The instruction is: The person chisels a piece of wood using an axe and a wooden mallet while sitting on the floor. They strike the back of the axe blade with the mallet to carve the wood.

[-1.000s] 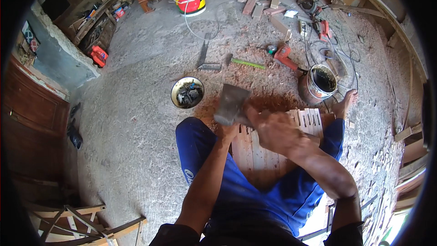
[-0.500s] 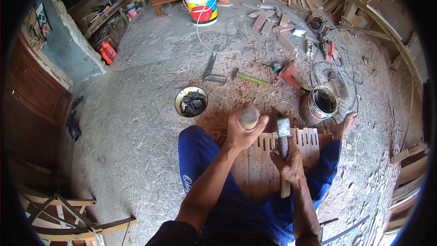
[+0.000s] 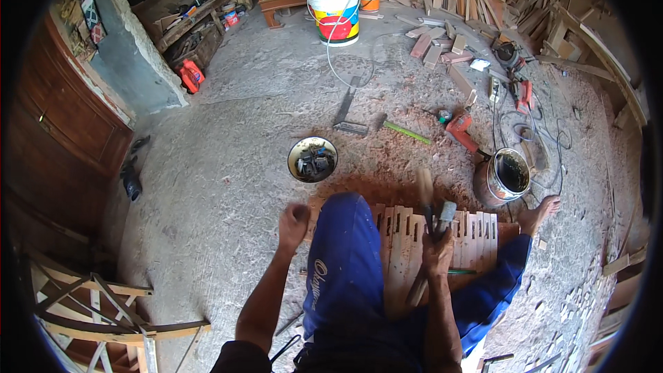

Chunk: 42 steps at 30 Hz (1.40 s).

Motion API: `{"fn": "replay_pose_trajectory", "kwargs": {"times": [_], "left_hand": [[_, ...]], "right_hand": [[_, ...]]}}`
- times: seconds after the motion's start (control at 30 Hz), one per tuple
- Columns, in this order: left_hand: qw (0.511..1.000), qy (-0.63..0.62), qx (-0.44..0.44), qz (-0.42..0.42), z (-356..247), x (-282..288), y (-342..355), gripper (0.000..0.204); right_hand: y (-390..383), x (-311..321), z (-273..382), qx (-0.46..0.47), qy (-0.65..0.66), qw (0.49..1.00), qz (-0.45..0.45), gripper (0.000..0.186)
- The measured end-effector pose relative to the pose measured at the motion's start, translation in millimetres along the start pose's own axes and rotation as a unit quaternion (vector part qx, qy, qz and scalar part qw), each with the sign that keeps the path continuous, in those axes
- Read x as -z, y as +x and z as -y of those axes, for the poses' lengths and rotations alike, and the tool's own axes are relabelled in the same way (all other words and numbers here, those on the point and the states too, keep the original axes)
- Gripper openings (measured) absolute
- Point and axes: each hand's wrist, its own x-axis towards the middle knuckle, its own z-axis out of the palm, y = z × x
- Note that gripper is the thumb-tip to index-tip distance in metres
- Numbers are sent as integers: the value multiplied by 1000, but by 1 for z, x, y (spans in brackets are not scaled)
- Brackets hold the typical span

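Note:
My right hand [image 3: 437, 253] is closed around the hammer [image 3: 446, 214] and the chisel together. The chisel's wooden handle [image 3: 425, 186] points up and away beside the hammer head, slightly blurred. Beneath this hand lies a row of pale wooden slats [image 3: 397, 245] with slots cut near their far ends, set between my legs. My left hand [image 3: 295, 226] hangs left of my blue-trousered knee [image 3: 345, 235]. Its fingers are curled in, and no object shows in them. A thin green stick [image 3: 461, 271] lies across the slats, right of my right hand.
Ahead are a bowl of small dark parts [image 3: 313, 159], a metal square [image 3: 349, 114], a green ruler [image 3: 407, 132], a red drill [image 3: 461, 131] and a dirty bucket [image 3: 503, 178]. Cables [image 3: 552, 139] curl at the right. A curved wooden frame [image 3: 138, 331] stands at the lower left.
The wooden-handled chisel has passed from my left hand into my right, alongside the hammer. My left hand has swung left past the knee. The view has shifted, and the left knee stands higher.

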Motion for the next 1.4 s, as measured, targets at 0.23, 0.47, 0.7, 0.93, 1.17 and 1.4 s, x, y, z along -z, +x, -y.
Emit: {"fn": "replay_pose_trajectory", "kwargs": {"times": [0.23, 0.47, 0.7, 0.93, 1.17, 1.4], "left_hand": [[870, 84, 65, 481, 19, -52, -149, 39], [898, 79, 140, 410, 76, -67, -191, 41], [918, 168, 231, 274, 156, -15, -227, 43], [875, -457, -86, -136, 67, 89, -37, 41], [869, -361, -194, -276, -210, 98, 59, 39], [832, -543, -112, 21, -222, -42, 27, 48]], "right_hand": [[-11, 5, -46, -73, -219, 972, 47, 68], [-16, -10, -68, 63, -260, 962, -57, 43], [-16, 4, -52, 22, -163, 986, -30, 44], [-32, 45, 53, -137, 282, 948, 55, 33], [-45, 53, 58, -143, 423, 883, 146, 28], [-75, 60, 48, -207, 455, 828, 254, 64]]}}
